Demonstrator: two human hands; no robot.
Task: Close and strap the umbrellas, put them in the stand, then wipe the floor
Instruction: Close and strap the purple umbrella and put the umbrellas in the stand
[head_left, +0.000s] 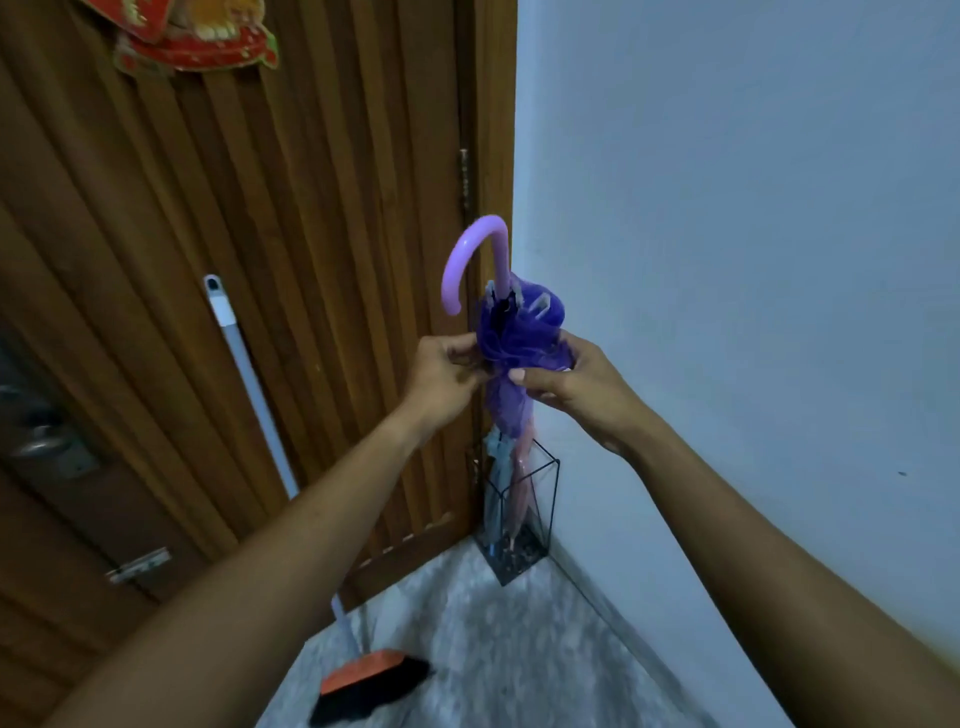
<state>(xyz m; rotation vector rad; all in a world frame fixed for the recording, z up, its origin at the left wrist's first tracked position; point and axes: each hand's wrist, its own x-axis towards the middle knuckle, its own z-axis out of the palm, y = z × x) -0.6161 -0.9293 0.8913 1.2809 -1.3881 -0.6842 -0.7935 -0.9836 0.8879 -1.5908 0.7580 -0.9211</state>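
A home entryway: slatted wooden door (260, 260), wire umbrella stand (524, 519), broom (363, 680).

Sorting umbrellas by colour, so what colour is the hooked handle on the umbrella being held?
Pale lilac-pink, on the umbrella handle; head view shows it.

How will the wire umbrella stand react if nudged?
Probably light: the wire umbrella stand is just thin rods. Tall and narrow, so likely tippy, though the wall beside may brace it and the umbrellas inside add some weight.

Dim bluish light, soft blur, warped edges
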